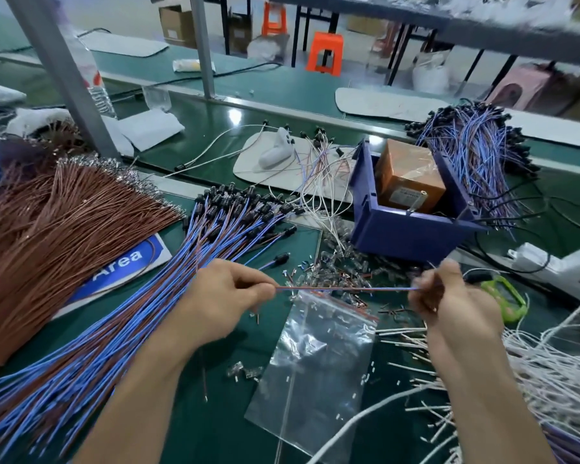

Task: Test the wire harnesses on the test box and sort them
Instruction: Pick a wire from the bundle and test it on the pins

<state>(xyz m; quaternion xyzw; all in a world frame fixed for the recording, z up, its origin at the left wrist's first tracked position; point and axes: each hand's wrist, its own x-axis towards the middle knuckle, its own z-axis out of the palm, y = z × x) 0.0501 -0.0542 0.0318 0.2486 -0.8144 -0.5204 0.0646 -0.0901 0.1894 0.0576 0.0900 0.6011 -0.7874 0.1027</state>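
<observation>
The left hand (226, 294) and right hand (444, 296) each pinch one end of a wire (345, 289) in their fingers; it stretches taut above a clear bag (315, 373) on the table (215, 413).

Glossy clear plastic bag (310, 373), matt green mat (225, 420).

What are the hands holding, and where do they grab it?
A thin blue-and-red wire, pulled straight between them. The left hand pinches its left side, the right hand its right side.
</observation>
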